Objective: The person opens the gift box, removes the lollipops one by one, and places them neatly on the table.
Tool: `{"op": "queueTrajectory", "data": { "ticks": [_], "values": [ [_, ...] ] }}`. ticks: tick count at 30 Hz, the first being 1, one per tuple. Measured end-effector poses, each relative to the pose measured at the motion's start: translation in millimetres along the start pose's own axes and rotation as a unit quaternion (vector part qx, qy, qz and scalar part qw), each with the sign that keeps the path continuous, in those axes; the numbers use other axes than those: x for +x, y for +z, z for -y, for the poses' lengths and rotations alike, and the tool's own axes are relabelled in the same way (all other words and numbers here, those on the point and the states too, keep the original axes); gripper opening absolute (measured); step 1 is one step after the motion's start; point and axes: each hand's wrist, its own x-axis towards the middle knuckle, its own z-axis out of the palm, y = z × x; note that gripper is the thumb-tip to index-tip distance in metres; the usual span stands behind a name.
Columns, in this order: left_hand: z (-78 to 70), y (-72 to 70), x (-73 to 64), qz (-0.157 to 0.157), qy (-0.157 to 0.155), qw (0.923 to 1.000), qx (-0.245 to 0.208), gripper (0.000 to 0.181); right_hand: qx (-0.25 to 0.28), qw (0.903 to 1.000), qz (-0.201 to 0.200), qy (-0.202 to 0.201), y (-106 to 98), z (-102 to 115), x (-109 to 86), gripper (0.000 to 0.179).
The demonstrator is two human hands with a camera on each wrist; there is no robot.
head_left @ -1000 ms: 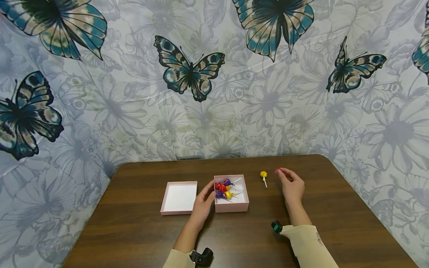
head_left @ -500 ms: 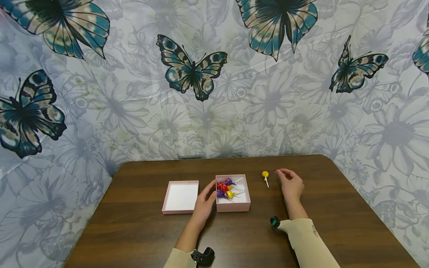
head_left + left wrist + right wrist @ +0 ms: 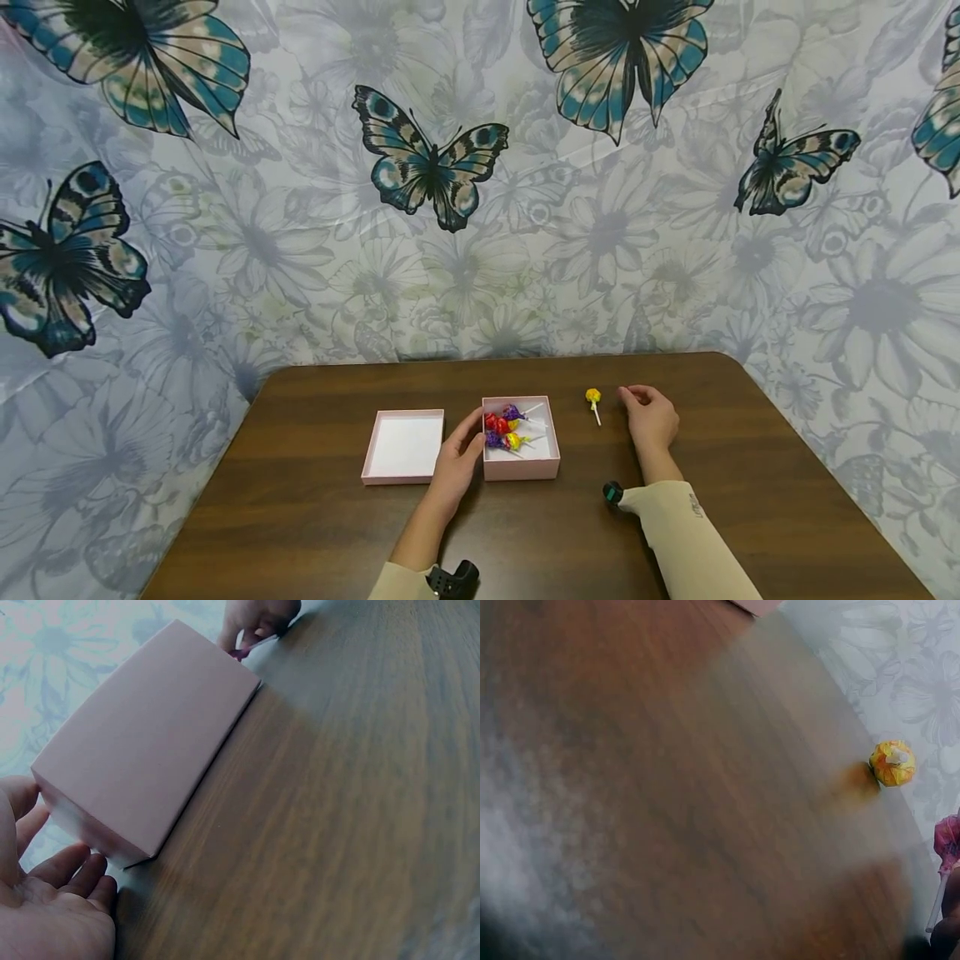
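The right hand (image 3: 651, 419) has a nearly closed grip on a pinkish-red lollipop (image 3: 946, 844); held only at the fingertips, it could twist or slip if the pinch loosens, and a low sweep might knock the yellow lollipop (image 3: 592, 395) near it on the desk (image 3: 525, 542). The left hand (image 3: 455, 461), fingers loosely extended, touches the pink box (image 3: 521, 469), so a careless push might slide it. The pinkish-red lollipop's wrapped head shows beyond the right grip, its stick beside the fingers, well apart from the box
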Motion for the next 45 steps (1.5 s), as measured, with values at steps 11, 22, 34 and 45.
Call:
{"op": "queueTrajectory", "data": {
  "ticks": [11, 22, 34, 45],
  "values": [
    [0.0, 0.5, -3.4, -0.006, -0.003, 0.9998, 0.017, 0.048, -0.046, 0.9978, 0.008, -0.046, 1.5, -2.6, 0.3, 0.025],
    [-2.1, 2.2, -1.8, -0.006, -0.004, 1.0000, 0.006, 0.048, -0.066, 0.9947, 0.025, -0.075, 3.0, -6.1, 5.5, 0.026],
    [-2.4, 1.5, 0.3, -0.006, -0.001, 1.0000, 0.007, 0.047, -0.084, 0.9940, 0.028, -0.064, 5.6, -6.3, 4.0, 0.029],
    [-3.3, 1.3, -0.2, -0.005, 0.001, 1.0000, 0.002, 0.047, -0.078, 0.9934, 0.025, -0.079, 7.7, -10.5, 3.0, 0.032]
  ]
}}
